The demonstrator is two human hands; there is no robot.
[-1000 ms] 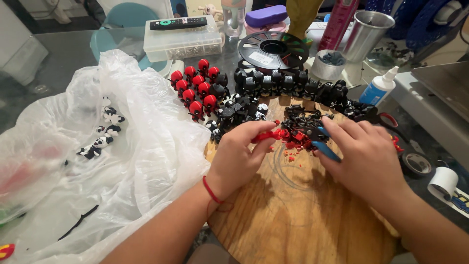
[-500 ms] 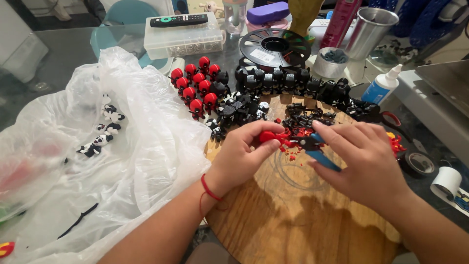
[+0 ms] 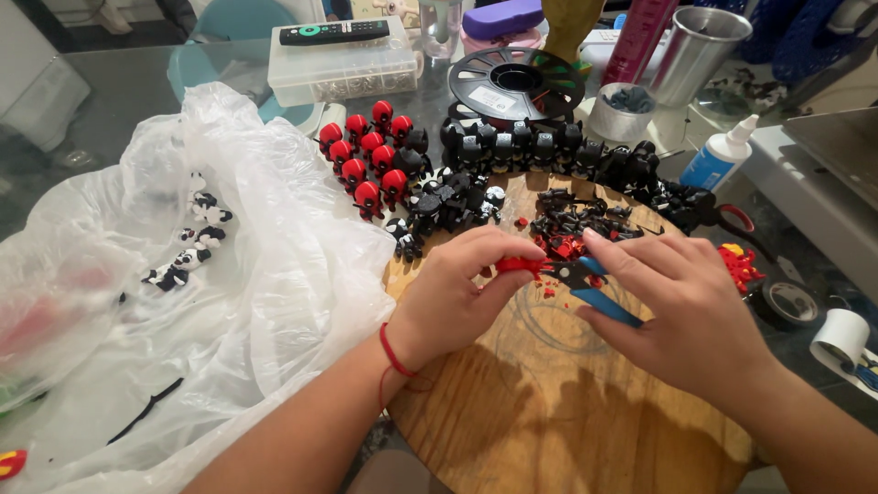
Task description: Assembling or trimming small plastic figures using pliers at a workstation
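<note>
I see my left hand (image 3: 457, 297) over the round wooden board (image 3: 558, 412), its fingers curled together and pinched on a small red plastic piece (image 3: 519, 265) just above the board's far half. The piece's long axis runs roughly sideways, its free end pointing toward my right hand (image 3: 681, 306). That hand grips blue-handled cutters (image 3: 585, 284); the fingers are wrapped over the handles, and the tool's long axis lies slanted, handles trailing toward the board's right edge, nose pointing left at the red piece and meeting it. I cannot tell whether the blades are closed on it.

Red scraps (image 3: 560, 247) and small black parts lie on the board beyond the cutters. Past the board's far left rim stand red figurines (image 3: 370, 160) in rows; black figurines (image 3: 540, 146) line the far rim. Left of the board spreads a crumpled clear plastic bag (image 3: 183, 302) holding black-and-white figurines (image 3: 197, 238). Beyond the black figurines sits a black filament spool (image 3: 517, 82), and off the board's far right a white glue bottle (image 3: 722, 155)
</note>
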